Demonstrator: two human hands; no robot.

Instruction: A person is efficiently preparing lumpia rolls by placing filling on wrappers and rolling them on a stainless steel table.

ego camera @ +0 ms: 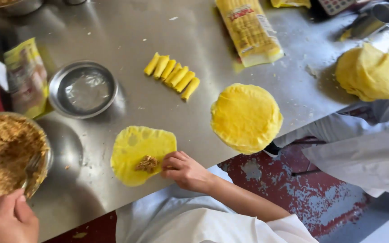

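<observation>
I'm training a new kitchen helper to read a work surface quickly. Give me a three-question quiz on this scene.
1. True or false: the single yellow wrapper by the right hand has a clump of brown filling on it.
2. How many finished yellow rolls lie in the row on the steel table?
3. What does the small metal bowl left of the rolls hold? A) brown filling B) clear liquid C) wrappers

Key:
1. True.
2. Seven.
3. B. The brown filling fills the large bowl near the left hand.
</observation>
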